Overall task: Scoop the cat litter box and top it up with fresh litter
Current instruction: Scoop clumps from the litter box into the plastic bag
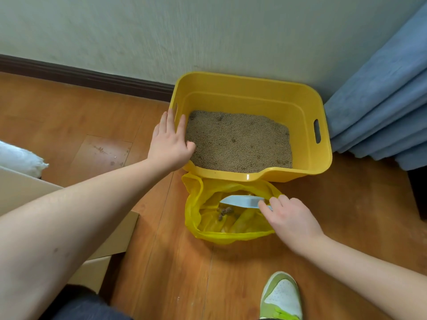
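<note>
Pale scoop [240, 201] — right hand's [292, 221] grip, seemingly.

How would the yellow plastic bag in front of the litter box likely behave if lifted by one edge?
The yellow bag looks thin and crumpled, so it would probably sag and fold shut. Only a few clumps lie inside, so it is likely light. The scoop over its mouth might snag it.

A pale green-grey wall [161, 31] meets an orange-brown wood-plank floor [175, 262] along a dark baseboard [87, 76]. Blue curtain [381, 107] folds hang at right down to the floor, with dark furniture [418, 195] just beside them. At left, cardboard box [111, 245] flaps lie on the planks, 1 of which is scuffed.
</note>
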Motion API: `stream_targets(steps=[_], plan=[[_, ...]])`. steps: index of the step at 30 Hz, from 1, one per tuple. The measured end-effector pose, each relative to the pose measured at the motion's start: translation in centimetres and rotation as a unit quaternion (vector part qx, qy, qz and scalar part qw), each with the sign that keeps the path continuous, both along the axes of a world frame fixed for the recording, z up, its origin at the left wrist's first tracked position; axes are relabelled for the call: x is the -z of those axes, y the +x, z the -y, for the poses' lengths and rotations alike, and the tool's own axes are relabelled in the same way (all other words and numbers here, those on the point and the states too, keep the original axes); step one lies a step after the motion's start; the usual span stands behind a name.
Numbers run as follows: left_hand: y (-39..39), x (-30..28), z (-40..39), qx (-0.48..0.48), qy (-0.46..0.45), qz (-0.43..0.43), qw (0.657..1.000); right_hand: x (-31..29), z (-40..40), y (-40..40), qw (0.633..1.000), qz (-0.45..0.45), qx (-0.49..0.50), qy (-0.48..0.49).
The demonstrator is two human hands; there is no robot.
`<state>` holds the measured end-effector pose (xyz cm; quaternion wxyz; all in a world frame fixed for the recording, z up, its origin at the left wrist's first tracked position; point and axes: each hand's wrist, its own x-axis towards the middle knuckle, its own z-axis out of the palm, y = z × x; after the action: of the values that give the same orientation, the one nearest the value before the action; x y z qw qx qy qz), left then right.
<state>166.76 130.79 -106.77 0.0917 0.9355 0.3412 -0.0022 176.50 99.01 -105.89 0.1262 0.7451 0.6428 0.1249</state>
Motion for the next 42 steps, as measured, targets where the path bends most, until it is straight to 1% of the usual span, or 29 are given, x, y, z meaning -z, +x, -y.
stream_targets(steps=[2, 5, 9, 11, 13, 15, 17, 20, 22, 24, 29, 32, 35, 37, 39, 42], plan=[[0.1, 0.0, 0.0, 0.002, 0.0, 0.001, 1.0, -0.3, -0.1, 0.0, 1.0, -0.012, -0.006, 0.004], [0.1, 0.1, 0.0, 0.002, 0.003, 0.0, 1.0, -1.3, -0.9, -0.2, 0.998, -0.059, -0.003, 0.021], [0.1, 0.1, 0.0, 0.002, 0.006, -0.005, 1.0, -4.7, -3.0, 0.1, 0.982, -0.154, 0.082, 0.076], [0.2, 0.1, 0.0, 0.005, 0.013, -0.012, 1.0, -7.3, -4.0, 1.0, 0.97, -0.178, 0.138, 0.096], [0.2, 0.2, 0.0, 0.007, 0.028, -0.019, 0.999, -9.4, -5.0, 2.8, 0.964, -0.167, 0.199, 0.059], [0.2, 0.3, 0.0, 0.01, 0.042, -0.022, 0.999, -10.3, -5.8, 5.6, 0.959, -0.132, 0.25, 0.011], [0.2, 0.4, -0.1, 0.02, 0.051, -0.024, 0.998, -10.1, -6.6, 8.7, 0.95, -0.099, 0.292, -0.056], [0.3, 0.5, -0.3, 0.036, 0.054, -0.023, 0.998, -8.0, -7.5, 12.8, 0.927, -0.058, 0.34, -0.151], [0.4, 0.5, -0.4, 0.037, 0.055, -0.023, 0.998, -6.3, -7.9, 14.3, 0.918, -0.02, 0.344, -0.197], [0.4, 0.6, -0.5, 0.037, 0.055, -0.02, 0.998, -5.6, -8.4, 14.9, 0.916, 0.004, 0.327, -0.232], [0.4, 1.0, -0.5, 0.032, 0.061, -0.013, 0.998, -4.1, -9.3, 14.9, 0.909, 0.019, 0.298, -0.29], [0.4, 1.0, -0.5, 0.032, 0.062, -0.011, 0.998, -2.8, -9.6, 16.3, 0.899, -0.02, 0.331, -0.286], [0.4, 0.9, -0.5, 0.034, 0.06, -0.012, 0.998, -2.6, -10.0, 18.3, 0.868, -0.129, 0.384, -0.287], [0.4, 0.9, -0.5, 0.033, 0.06, -0.009, 0.998, -2.2, -9.9, 19.2, 0.851, -0.18, 0.39, -0.302], [0.4, 1.0, -0.5, 0.032, 0.061, -0.008, 0.998, -1.5, -9.7, 19.7, 0.852, -0.197, 0.38, -0.302], [0.5, 1.0, -0.5, 0.032, 0.064, -0.01, 0.997, -0.4, -9.5, 20.1, 0.852, -0.24, 0.374, -0.275]])
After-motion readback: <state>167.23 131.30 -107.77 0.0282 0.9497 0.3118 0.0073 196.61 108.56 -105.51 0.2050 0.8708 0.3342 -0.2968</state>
